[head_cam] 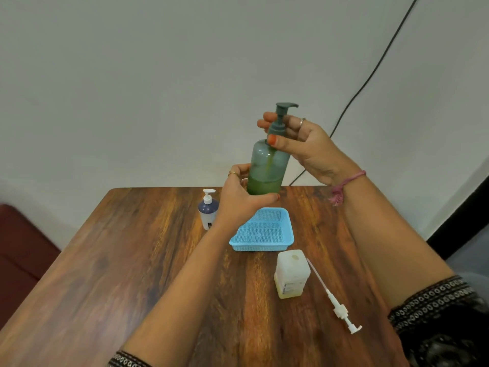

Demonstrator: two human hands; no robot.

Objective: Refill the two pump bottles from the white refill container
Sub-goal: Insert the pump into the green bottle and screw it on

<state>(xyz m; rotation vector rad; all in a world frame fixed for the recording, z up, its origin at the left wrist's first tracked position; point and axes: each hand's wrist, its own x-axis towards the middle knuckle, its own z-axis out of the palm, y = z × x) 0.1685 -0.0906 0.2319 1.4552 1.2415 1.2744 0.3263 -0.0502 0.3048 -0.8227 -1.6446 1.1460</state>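
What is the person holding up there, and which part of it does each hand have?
The green pump bottle: the left hand grips its base, and the right hand pinches the dark pump collar at its neck.

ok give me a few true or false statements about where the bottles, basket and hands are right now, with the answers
1. The green bottle is held up above the table. True.
2. The right hand rests on the blue basket. False: it pinches the green bottle's pump collar.
3. The left hand grips the green bottle's base. True.
4. The white refill container has its pump fitted. False: the loose white pump lies on the table beside it.
5. The small dark-topped pump bottle sits inside the basket. False: it stands outside, left of it.
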